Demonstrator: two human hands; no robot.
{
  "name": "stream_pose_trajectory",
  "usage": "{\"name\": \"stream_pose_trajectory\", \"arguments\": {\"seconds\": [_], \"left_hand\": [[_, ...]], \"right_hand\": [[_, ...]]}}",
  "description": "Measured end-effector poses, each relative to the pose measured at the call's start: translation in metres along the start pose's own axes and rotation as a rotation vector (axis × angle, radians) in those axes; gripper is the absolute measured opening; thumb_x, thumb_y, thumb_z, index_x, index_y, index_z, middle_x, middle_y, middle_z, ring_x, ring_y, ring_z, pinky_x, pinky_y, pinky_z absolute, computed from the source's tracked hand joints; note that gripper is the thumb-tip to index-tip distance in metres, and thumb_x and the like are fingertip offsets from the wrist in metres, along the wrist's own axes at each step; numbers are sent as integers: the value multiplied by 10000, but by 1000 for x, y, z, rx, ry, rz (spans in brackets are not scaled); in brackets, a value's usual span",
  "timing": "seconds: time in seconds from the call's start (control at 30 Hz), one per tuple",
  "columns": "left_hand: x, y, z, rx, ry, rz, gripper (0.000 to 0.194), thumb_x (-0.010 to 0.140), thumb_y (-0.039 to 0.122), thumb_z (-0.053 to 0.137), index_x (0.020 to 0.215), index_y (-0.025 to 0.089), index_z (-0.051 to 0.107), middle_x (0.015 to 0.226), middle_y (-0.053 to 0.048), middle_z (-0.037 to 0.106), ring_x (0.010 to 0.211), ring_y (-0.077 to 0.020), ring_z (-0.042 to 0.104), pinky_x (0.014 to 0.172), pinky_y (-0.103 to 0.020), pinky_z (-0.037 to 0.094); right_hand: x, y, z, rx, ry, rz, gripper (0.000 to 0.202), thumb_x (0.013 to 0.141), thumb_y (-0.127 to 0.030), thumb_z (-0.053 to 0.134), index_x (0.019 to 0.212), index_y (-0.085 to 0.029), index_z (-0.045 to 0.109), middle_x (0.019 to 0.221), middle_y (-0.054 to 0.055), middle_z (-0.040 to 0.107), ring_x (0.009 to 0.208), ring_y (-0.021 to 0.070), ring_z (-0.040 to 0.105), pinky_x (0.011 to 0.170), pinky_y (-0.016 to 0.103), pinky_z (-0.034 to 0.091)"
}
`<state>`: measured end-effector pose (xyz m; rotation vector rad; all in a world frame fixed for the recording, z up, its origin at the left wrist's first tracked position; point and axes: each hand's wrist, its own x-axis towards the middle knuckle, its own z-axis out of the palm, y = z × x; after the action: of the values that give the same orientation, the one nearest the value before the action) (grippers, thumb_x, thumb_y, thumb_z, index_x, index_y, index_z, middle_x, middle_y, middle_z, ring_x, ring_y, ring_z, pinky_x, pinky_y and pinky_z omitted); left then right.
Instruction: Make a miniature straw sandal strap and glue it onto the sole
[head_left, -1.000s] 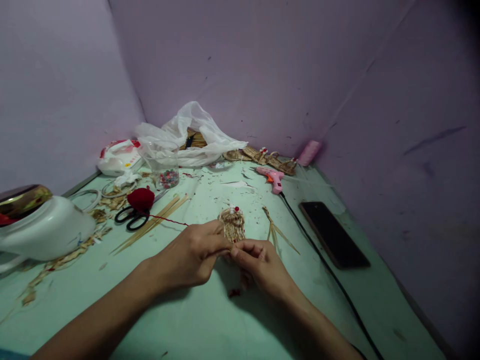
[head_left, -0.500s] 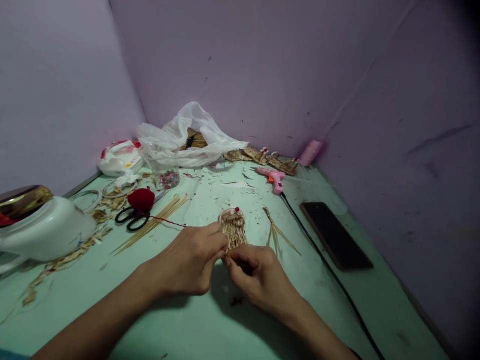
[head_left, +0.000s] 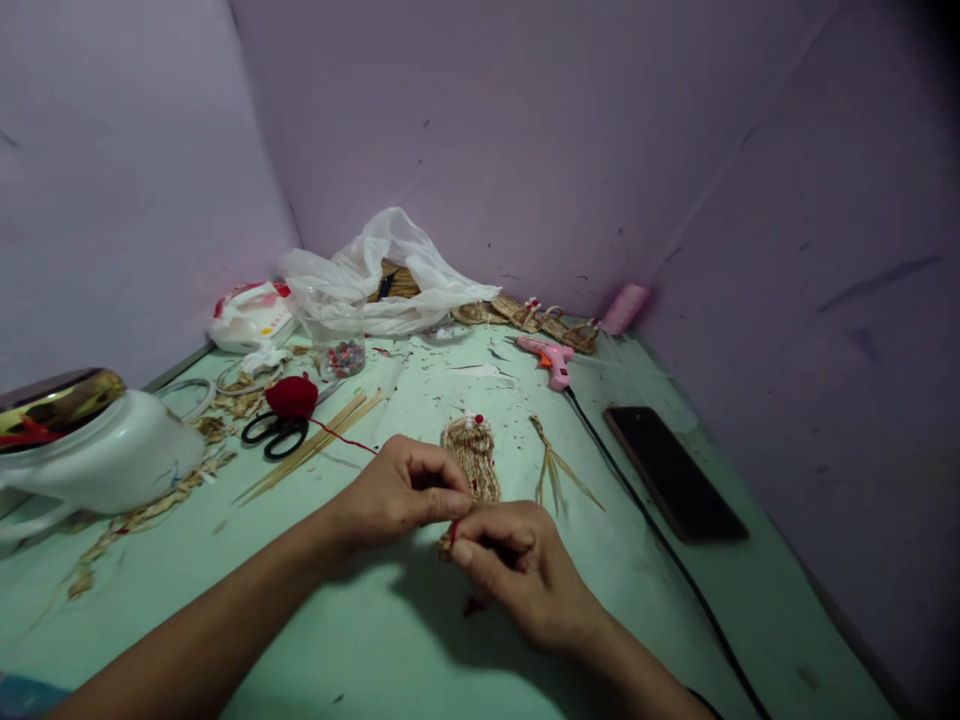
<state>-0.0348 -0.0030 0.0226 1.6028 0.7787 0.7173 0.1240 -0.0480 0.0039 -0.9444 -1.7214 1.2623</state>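
Observation:
My left hand point(head_left: 416, 490) is closed in a pinch, thumb and forefinger together on red yarn point(head_left: 346, 439), which runs from a red yarn ball point(head_left: 292, 397) and goes behind that hand. Just below, my right hand point(head_left: 517, 565) pinches a small straw piece point(head_left: 445, 546) with a red strand across it; most of this piece is hidden by the fingers. Beyond the fingertips is a small woven straw slipper point(head_left: 466, 445) with red and white beads at its far end. Its near end is hidden behind my hands, so I cannot tell whether it joins the held piece.
Black-handled scissors point(head_left: 276, 436) and straw strips point(head_left: 315, 450) lie left. A pink glue gun point(head_left: 551, 360), its black cord point(head_left: 645, 510) and a phone point(head_left: 675, 475) are right. A cup of beads point(head_left: 345, 355), plastic bag point(head_left: 390, 260) and white pot point(head_left: 135, 455) stand farther off.
My left hand has lifted and turned, its pinch now above my right fingertips. The small straw piece with its red strand now shows at my right hand. The view has shifted slightly.

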Motion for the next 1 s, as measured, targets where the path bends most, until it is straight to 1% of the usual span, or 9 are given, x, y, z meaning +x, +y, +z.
{"name": "stream_pose_trajectory", "arguments": {"seconds": [0.1,0.2,0.37,0.47,0.57,0.67,0.73,0.87,1.0], "left_hand": [[-1,-11,15,107,176,-17,193,727,259,529,593,122,550,516,13,499,495,-90,441,482,-208,342],[-5,-17,28,470,246,183,218,773,180,443,589,126,546,530,-2,503,518,-100,463,505,-217,353],[-11,-15,22,933,145,469,183,739,101,404,619,137,536,545,-9,488,476,-109,416,444,-230,309],[-10,-11,8,842,30,414,167,738,125,426,628,135,551,557,-11,510,500,-112,442,470,-233,328],[-7,-10,1,382,16,151,138,702,214,546,589,135,543,519,9,510,480,-93,448,463,-209,333],[-4,-10,9,-123,89,-71,260,625,354,637,565,143,497,461,32,479,397,-61,364,388,-187,266],[-3,-11,20,-257,181,-104,291,646,402,611,587,147,486,441,52,441,368,-44,294,368,-185,226],[-7,-16,40,86,412,-15,215,762,293,506,606,145,509,493,42,434,452,-68,367,439,-197,299],[-13,-22,44,602,335,204,221,817,160,377,694,140,560,606,-17,542,566,-111,473,553,-243,376]], "right_hand": [[2,1,-1,-43,234,12,205,760,-274,501,611,-143,552,488,-41,419,439,73,359,422,199,293],[4,8,-3,-201,416,36,223,772,-281,481,605,-142,532,473,-35,437,420,77,369,413,202,290],[6,18,-4,-525,300,-48,198,751,-182,448,563,-147,497,499,-16,449,454,89,393,447,218,273],[3,15,-7,-531,98,-120,182,722,-151,457,541,-160,454,506,-31,404,471,86,364,459,223,259],[-1,7,-8,-320,-30,-109,192,749,-174,461,561,-154,492,493,-38,404,460,79,370,459,211,284],[-1,-1,-5,-80,50,-45,203,762,-250,480,595,-146,529,484,-41,410,440,75,367,431,198,299],[0,-3,-2,-17,194,-7,220,756,-290,488,590,-148,516,487,-40,409,442,77,357,421,198,302],[5,0,3,-59,450,71,231,750,-304,491,570,-160,489,474,-46,401,429,79,355,407,201,301],[8,12,6,-161,516,117,208,771,-290,470,613,-162,514,497,-28,466,444,95,411,425,210,329]]}}
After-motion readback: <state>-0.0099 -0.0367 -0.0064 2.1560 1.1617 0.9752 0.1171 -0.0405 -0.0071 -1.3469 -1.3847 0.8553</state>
